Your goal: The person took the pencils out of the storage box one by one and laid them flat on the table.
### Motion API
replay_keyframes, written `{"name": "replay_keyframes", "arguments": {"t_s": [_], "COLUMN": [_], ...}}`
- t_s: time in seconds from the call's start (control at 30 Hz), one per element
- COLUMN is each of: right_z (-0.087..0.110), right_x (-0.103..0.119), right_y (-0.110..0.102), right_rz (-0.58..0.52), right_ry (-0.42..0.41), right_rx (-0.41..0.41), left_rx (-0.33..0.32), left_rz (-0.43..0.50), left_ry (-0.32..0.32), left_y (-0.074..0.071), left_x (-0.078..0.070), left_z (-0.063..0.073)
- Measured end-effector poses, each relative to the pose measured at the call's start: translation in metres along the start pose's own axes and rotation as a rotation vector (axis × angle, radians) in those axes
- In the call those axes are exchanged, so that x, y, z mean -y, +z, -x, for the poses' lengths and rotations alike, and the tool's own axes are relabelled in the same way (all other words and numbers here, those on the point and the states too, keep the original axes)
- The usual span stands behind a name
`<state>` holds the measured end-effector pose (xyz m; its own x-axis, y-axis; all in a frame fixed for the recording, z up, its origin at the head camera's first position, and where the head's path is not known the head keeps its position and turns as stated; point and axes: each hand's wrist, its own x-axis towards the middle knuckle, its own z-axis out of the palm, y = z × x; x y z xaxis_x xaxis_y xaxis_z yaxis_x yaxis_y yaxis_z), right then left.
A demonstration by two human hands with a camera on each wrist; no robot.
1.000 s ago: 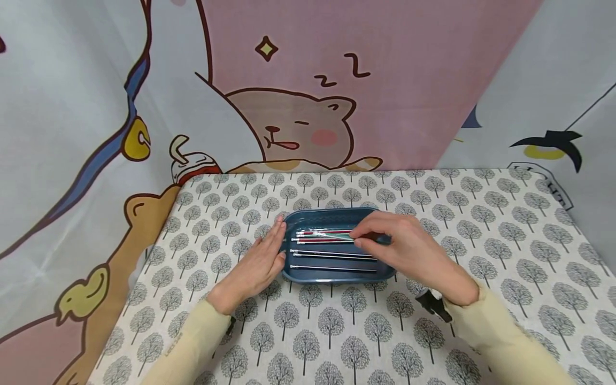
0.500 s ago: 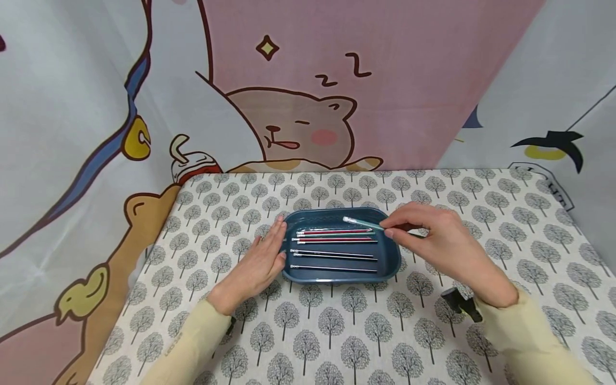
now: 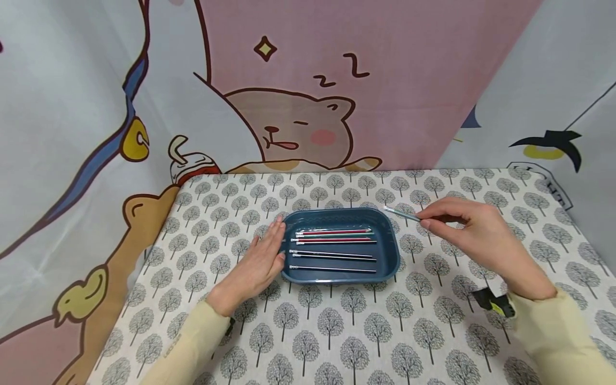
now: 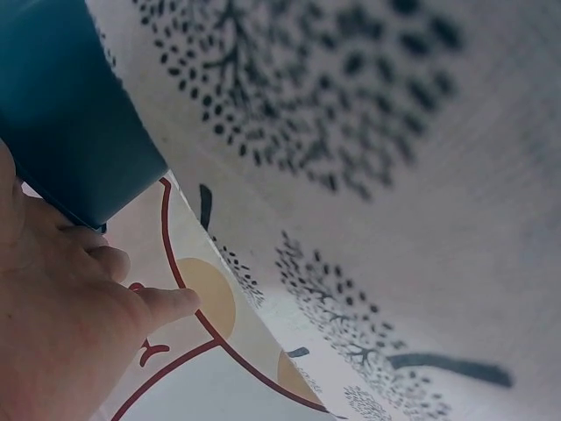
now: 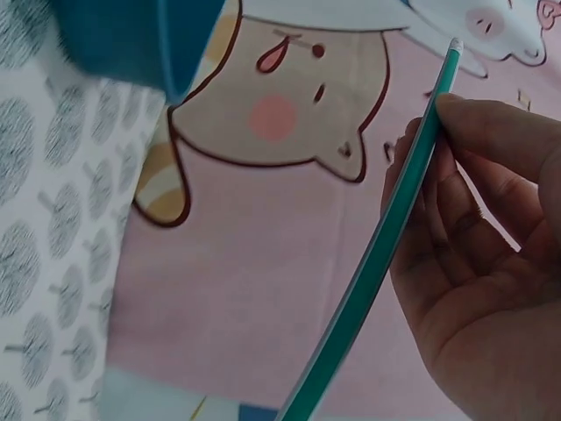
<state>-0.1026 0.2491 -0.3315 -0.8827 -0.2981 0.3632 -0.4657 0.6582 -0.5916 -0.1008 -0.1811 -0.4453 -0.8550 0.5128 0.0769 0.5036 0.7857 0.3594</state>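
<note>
- Head view: bright, even, diffuse light; direction hard to tell; shadows faint, soft.
- Thin glare along near rim of tray point(image 3: 337, 281); faint pale sheen on left backdrop point(image 3: 40, 270).
- Green pencil point(image 3: 403, 214) slightly smeared there.
- Left wrist view: dimmer; nearest cloth point(image 4: 351, 123) out of focus, washed out lower down.
- Right wrist view: dim, colours muted, fine detail soft; green pencil appears bowed.
</note>
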Motion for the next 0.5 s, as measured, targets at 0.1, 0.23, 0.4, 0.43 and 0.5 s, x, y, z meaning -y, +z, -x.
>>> {"name": "replay_keyframes", "arguments": {"t_s": [0.1,0.23,0.4,0.43,0.5], "right_z": [0.002,0.005,0.007,0.008,0.008], "right_x": [-0.010,-0.023,-0.039,-0.043,-0.050], "right_y": [-0.003,-0.005,-0.007,-0.007,-0.006], "right_rz": [-0.005,-0.005,0.003,0.009,0.015], "right_ry": [0.036,0.071,0.141,0.152,0.156], "right_rx": [0.001,0.012,0.044,0.052,0.074], "left_rx": [-0.002,-0.003,-0.012,-0.014,-0.013], "left_rz": [0.002,0.002,0.003,0.003,0.001], "left_ry": [0.000,0.001,0.006,0.008,0.008], "left_y": [0.000,-0.001,-0.001,-0.001,-0.001], "left_x": [0.000,0.000,-0.001,-0.001,-0.001], "left_z": [0.000,0.000,0.000,0.000,0.001]}}
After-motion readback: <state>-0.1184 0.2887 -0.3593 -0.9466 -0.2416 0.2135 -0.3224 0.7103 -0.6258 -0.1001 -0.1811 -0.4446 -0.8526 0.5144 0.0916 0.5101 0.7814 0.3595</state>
